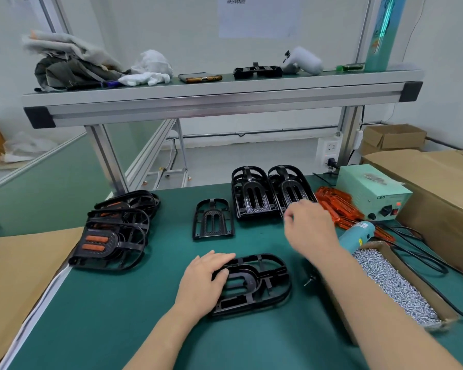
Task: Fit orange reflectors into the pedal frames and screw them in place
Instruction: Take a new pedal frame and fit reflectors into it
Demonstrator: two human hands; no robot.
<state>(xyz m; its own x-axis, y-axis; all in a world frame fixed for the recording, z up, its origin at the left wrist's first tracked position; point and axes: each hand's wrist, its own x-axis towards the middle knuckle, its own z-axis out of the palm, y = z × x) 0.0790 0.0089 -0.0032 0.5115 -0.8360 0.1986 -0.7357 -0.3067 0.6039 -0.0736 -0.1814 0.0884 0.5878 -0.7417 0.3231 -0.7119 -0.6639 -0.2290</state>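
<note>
Pedal frame [254,279] lies flat on the green mat [145,316] right in front of you: black, open-ribbed, both slots empty, no orange fitted yet. Your left hand [206,279] rests flat on its left end, fingers fairly straight, probably pinning it for fitting. Your right hand [308,225] hangs beside the orange reflectors [332,201], likely for a pick. It's blurred, so can't tell if it holds anything. Screws [385,276] and electric screwdriver [356,233] sit on your right, handy for fastening.
</note>
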